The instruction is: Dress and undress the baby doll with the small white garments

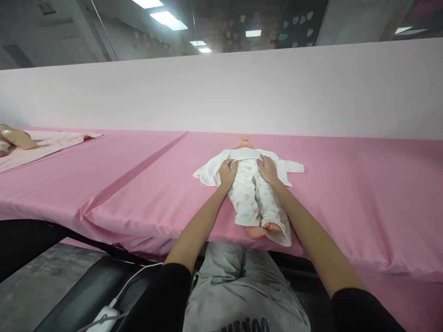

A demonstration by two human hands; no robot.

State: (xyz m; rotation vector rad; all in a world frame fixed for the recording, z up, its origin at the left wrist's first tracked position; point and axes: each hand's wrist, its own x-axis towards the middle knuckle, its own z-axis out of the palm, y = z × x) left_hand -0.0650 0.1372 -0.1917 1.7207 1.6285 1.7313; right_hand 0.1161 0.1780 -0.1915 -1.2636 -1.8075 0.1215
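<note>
A baby doll [244, 142] lies on its back on the pink table cover [145, 184], head away from me, bare feet at the near edge. It wears white printed trousers [249, 198], and an open white top [211, 173] is spread under it. My left hand [227, 172] grips the trouser waistband at the doll's left side, fingers curled. My right hand [267, 168] grips the waistband at the other side, fingers curled too.
A pale pink partition [221, 92] runs along the far side of the table. At the far left another doll [15, 137] lies on a light pink cloth [44, 145]. A black seat and a white cable [114, 299] are below, beside my knees.
</note>
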